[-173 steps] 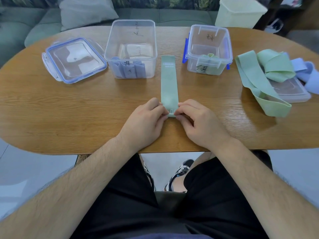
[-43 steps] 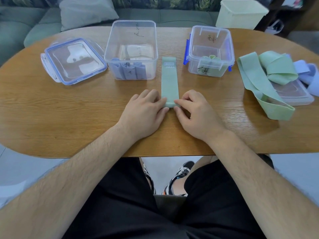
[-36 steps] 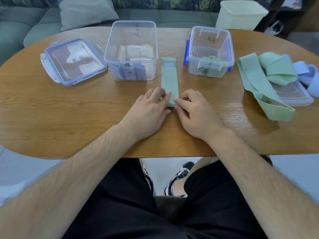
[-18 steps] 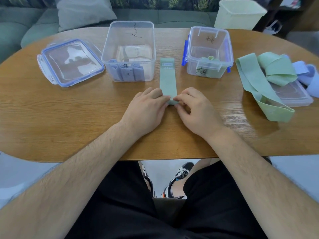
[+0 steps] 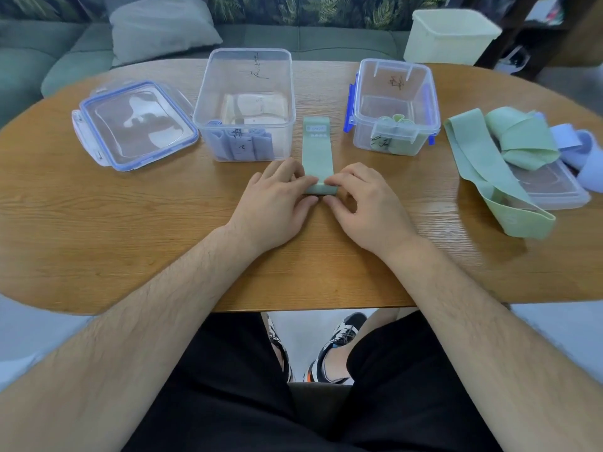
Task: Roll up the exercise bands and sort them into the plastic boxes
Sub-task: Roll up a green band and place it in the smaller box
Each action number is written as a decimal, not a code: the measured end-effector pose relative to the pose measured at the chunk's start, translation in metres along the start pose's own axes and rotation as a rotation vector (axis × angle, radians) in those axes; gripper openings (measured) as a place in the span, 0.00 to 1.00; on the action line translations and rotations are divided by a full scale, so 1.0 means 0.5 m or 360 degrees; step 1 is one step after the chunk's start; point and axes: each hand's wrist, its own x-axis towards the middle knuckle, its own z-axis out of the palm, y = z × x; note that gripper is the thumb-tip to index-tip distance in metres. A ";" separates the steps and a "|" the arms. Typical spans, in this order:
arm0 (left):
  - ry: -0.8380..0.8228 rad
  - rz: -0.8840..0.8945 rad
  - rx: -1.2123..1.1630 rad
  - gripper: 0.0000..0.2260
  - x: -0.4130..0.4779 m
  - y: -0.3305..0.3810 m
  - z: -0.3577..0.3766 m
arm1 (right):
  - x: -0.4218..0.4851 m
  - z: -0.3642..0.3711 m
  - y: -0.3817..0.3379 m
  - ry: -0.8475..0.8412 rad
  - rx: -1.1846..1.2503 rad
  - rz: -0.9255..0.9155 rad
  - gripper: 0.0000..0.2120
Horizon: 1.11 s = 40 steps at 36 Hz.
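A green exercise band [image 5: 317, 148] lies flat on the wooden table [image 5: 130, 223] between two clear boxes, its near end wound into a small roll. My left hand [image 5: 277, 200] and my right hand [image 5: 365, 199] pinch that roll from either side, fingertips on top. The left box [image 5: 246, 73] holds rolled lilac bands at its front. The right box [image 5: 396, 93], with blue clips, holds rolled green bands. Loose green bands [image 5: 499, 151] and a lilac band [image 5: 584, 151] lie heaped at the right.
A clear lid with blue clips [image 5: 133, 120] lies at the left of the table. A second lid [image 5: 551, 187] lies under the loose bands. A pale tub [image 5: 450, 34] stands beyond the table's far right. A sofa with a cushion [image 5: 160, 27] is behind.
Both hands have moved away from me along the band, the roll at its near end has grown and the flat length has shortened.
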 end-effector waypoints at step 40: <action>0.0243 0.0150 0.0071 0.10 -0.120 0.062 -0.017 | -0.105 -0.026 -0.048 -0.0038 0.0050 -0.0003 0.10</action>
